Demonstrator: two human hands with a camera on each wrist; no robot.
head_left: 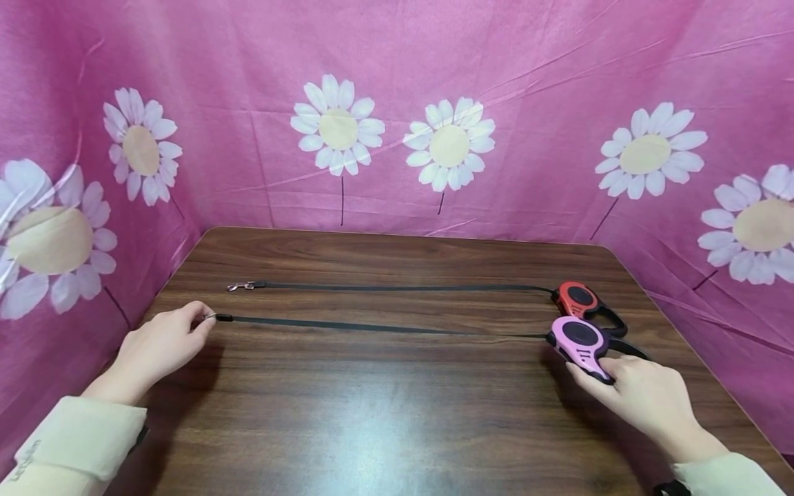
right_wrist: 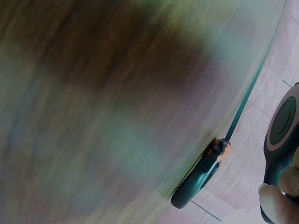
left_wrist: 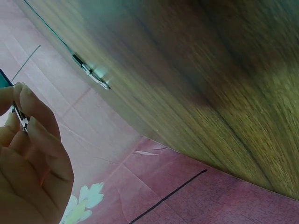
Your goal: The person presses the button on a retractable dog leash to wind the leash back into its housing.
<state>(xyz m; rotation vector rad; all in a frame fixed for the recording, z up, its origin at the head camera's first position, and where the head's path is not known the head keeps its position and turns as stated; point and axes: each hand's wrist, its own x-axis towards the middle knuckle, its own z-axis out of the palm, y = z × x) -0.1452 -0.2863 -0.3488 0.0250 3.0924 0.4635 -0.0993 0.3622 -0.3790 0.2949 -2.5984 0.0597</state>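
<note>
My right hand (head_left: 648,393) grips the black handle of a pink retractable dog leash (head_left: 579,344) at the right of the table. From its case a dark strap (head_left: 372,327) runs leftward, drawn out nearly straight. At the strap's far end my left hand (head_left: 164,344) pinches the metal clip (left_wrist: 21,116), mostly hidden by the fingers in the head view. Just behind lies a red retractable leash (head_left: 577,297) on the table, its own strap (head_left: 397,288) stretched out parallel. That strap ends in a bare metal clip (head_left: 240,286) beyond my left fingers.
Everything is over a brown wood-grain table (head_left: 347,406). Pink cloth (head_left: 384,41) printed with white daisies hangs round its back and sides. In the right wrist view the red leash's case (right_wrist: 201,172) lies near the table's far edge.
</note>
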